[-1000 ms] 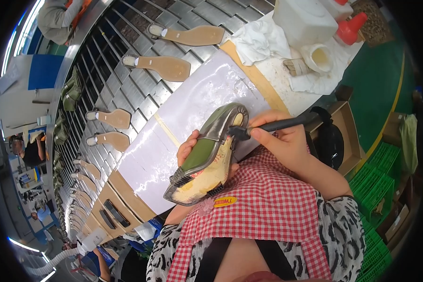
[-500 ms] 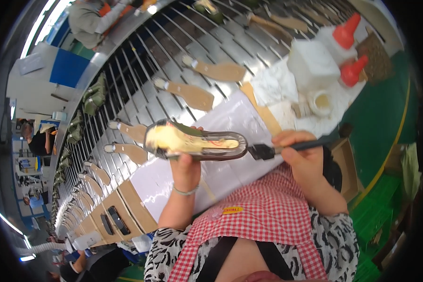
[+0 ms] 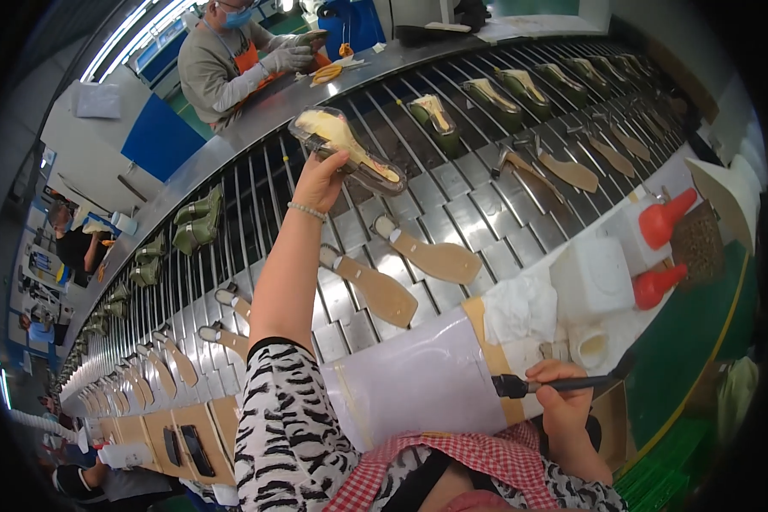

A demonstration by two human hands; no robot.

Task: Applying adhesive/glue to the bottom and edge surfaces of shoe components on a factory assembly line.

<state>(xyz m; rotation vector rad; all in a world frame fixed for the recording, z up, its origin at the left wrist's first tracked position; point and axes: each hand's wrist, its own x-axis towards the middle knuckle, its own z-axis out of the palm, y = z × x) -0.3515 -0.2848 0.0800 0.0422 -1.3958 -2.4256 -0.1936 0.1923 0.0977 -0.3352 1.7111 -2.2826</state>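
Observation:
With my left arm stretched far over the rack, my left hand (image 3: 320, 181) grips an upturned shoe upper (image 3: 343, 141) on its last. The pale yellow underside faces up, and a dark, shiny edge runs round it. My right hand (image 3: 565, 399) is low at the right, fingers wrapped round a black-handled brush (image 3: 512, 386). The brush's dark head points left, over the edge of the white sheet (image 3: 418, 384). Between my hands, two tan soles (image 3: 439, 258) lie on the metal slats.
A conveyor of metal rods (image 3: 252, 200) carries more upturned shoes (image 3: 435, 115), green uppers (image 3: 198, 224) and tan soles. At the right stand white bottles with red caps (image 3: 661, 220), a small glue pot (image 3: 590, 348) and a crumpled white cloth (image 3: 520, 311). A gloved co-worker (image 3: 230, 64) stands across the conveyor.
My left hand has carried the shoe upper away from me, from above the white sheet to over the rods. My right hand with the brush has moved lower, away from the shoe.

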